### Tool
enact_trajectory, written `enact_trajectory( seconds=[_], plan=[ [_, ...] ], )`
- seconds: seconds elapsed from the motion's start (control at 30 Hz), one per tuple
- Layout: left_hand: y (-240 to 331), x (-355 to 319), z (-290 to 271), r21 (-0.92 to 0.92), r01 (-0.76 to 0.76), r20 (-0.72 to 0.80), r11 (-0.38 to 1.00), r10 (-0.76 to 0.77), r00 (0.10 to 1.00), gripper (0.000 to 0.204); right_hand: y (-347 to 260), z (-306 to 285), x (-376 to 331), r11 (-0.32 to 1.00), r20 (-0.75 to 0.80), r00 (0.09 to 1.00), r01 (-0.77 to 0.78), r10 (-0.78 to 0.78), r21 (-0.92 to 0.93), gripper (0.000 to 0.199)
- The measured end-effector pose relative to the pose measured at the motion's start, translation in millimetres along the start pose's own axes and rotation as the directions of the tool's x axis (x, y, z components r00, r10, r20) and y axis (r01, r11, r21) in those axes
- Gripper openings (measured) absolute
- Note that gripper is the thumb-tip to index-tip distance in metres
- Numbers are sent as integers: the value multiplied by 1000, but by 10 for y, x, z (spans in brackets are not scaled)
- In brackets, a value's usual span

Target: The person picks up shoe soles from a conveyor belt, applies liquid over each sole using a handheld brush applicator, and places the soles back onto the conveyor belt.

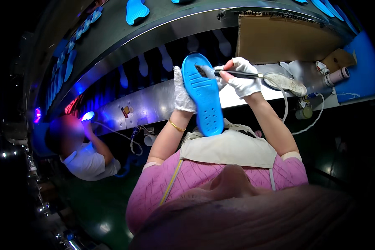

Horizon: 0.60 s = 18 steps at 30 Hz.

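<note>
My left hand (182, 91), in a white glove with bare forearm below, grips a blue shoe sole (209, 105) along its left edge. The sole stands tilted, its ridged and holed face turned up, its lower end close to my apron (229, 150). In my right hand (246, 83), gloved with fingertips bare, is a brush (242, 75) with a black handle, held like a pen. Its bristles rest on the upper part of the sole, by a dark patch (202, 71). A pale hose (284, 98) runs from the handle's rear end.
A whitish sole-shaped piece (285, 84) lies on the metal bench (154, 100) at right, near a cardboard panel (279, 39) and a pinkish roll (337, 76). Beyond, blue soles (136, 11) lie on a conveyor (171, 18). At left sits a co-worker (87, 158) beside a bright light.
</note>
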<state>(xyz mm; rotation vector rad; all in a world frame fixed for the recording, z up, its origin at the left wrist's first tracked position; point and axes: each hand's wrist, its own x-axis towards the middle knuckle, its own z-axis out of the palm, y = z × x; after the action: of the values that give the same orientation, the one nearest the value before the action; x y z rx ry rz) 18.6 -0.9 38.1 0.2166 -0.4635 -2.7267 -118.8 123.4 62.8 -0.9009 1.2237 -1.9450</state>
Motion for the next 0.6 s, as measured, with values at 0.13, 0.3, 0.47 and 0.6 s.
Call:
enact_trajectory(
  seconds=[0.13,0.3,0.47,0.6],
  plan=[
    [-209,57,220,213,-123,-60,969,139,988,77,-61,3,68,989,-59,987,148,-149,-23,15],
    [-222,96,68,284,-143,-101,948,178,979,83,28,174,95,931,49,968,250,-246,-265,19],
    [-113,6,123,395,-86,-145,915,155,977,95,9,183,-35,976,58,989,144,-136,-163,20],
    [-43,90,-16,262,-57,-43,963,71,997,98,115,146,-196,927,268,958,186,-98,-326,18]
  ],
)
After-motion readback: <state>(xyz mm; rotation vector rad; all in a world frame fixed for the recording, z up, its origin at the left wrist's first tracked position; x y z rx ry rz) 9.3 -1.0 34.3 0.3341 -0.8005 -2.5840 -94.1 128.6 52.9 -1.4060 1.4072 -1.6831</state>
